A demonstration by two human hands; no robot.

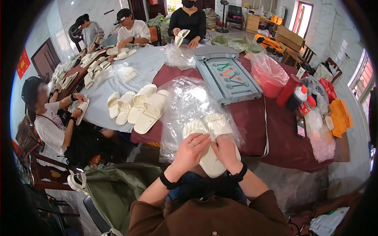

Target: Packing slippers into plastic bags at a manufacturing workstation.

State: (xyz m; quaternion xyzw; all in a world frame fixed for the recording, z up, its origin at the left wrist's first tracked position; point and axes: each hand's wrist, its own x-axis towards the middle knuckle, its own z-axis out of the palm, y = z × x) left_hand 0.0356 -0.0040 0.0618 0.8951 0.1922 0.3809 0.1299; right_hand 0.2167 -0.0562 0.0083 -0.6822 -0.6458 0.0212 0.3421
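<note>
2 cream slide slippers (214, 165) are lying side by side under the person's hands, over 1 clear plastic bag (175, 114) at the near edge of the table (252, 133). Their toes are pointing away from the person. I cannot tell if the toes are going inside the bag.

The left hand (192, 149) is resting on the left slipper, its fingers bending a little and lying close together. The right hand (226, 151) is touching the right slipper near its strap. Some of its fingertips are hiding, so I cannot tell how far it is spreading, or how tightly either hand is gripping.

4 loose slippers (147, 118) are lying farther left. 1 grey plastic board (212, 78) is lying beyond the bag. On the right, clear plastic is covering or filling 1 red tub (271, 87); I cannot tell which. 1 red flask (288, 90), 1 dark bottle (294, 101) and 1 red-lidded jar (307, 105) are standing close together. 1 phone (301, 128) is lying near them. 4 other people (189, 21) are sitting or standing around.
</note>
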